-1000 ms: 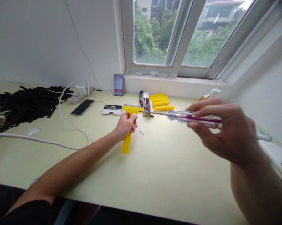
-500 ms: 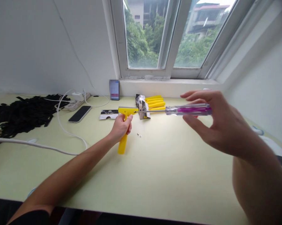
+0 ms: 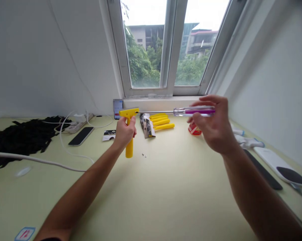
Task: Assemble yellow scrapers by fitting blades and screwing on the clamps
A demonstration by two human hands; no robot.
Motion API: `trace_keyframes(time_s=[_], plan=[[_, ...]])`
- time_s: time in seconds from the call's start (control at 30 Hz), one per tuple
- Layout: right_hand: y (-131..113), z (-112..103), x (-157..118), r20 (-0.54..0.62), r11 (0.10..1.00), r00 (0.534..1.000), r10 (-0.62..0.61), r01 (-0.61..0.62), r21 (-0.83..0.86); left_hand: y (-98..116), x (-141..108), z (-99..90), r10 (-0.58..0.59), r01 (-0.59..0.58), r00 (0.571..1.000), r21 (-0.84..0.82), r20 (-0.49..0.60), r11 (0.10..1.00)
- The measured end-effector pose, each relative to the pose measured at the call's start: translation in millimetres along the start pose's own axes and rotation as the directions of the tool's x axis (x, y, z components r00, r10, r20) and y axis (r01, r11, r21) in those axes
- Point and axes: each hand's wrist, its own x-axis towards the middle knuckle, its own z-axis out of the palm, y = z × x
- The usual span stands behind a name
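Above the table (image 3: 171,194), hands (image 3: 125,132) partly hide a screwdriver (image 3: 186,111) and yellow tool (image 3: 128,113).

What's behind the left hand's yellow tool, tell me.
Behind the yellow tool, an upright phone shows in part; the tool's head covers some of its lower right. The left hand hides the right end of a printed card.

apparent workroom: screwdriver (image 3: 182,111), bench-like table (image 3: 176,190), window (image 3: 175,47)

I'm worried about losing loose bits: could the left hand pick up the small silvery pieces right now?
Probably not without letting go: the left hand is wrapped around the yellow tool. Otherwise the way looks free; the small silvery pieces lie nearby, uncovered.
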Motion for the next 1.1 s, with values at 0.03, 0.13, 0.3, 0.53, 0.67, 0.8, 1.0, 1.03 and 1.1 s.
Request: trace_keyframes(time_s=[0.03, 0.13, 0.3, 0.53, 0.67, 0.8, 1.0, 1.03, 1.1], plan=[[2, 1, 1, 0.019, 0.998, 1.000, -0.009, 0.008, 0.057, 1, 1, 0.5, 0.002, -0.002, 1.000, 0.007, -0.007, 1.000], [11, 4, 3, -0.076, 0.995, 0.992, 0.098, -0.096, 0.020, -2, 1, 0.8, -0.009, 0.009, 1.000, 0.036, 0.008, 0.999], [37, 14, 1, 0.117, 0.981, 0.974, 0.194, -0.194, -0.018, -22, 5, -0.7, -0.063, 0.065, 0.998, 0.074, -0.027, 0.995], [67, 37, -6, 0.197, 0.902, 0.891, 0.409, -0.427, 0.060, -42, 14, -6.4, -0.065, 0.080, 0.994, 0.171, -0.087, 0.982], [73, 39, -6, 0.212, 0.896, 0.903, 0.374, -0.411, 0.166, -44, 14, -8.1, -0.049, 0.065, 0.995, 0.188, -0.085, 0.980], [69, 32, -4, 0.177, 0.912, 0.921, 0.348, -0.376, 0.161, -42, 11, -6.8, -0.022, 0.035, 0.998, 0.197, -0.065, 0.980], [52, 19, -4, 0.109, 0.954, 0.948, 0.299, -0.300, -0.001, -35, 8, -6.6, -0.009, 0.017, 0.999, 0.184, -0.048, 0.983], [48, 17, -4, 0.123, 0.964, 0.956, 0.266, -0.267, -0.008, -33, 8, -7.0, -0.009, 0.017, 0.999, 0.186, -0.045, 0.982], [41, 14, -4, 0.179, 0.984, 0.970, 0.164, -0.175, 0.044, -31, 7, -7.5, -0.006, 0.014, 0.999, 0.197, -0.043, 0.980]])
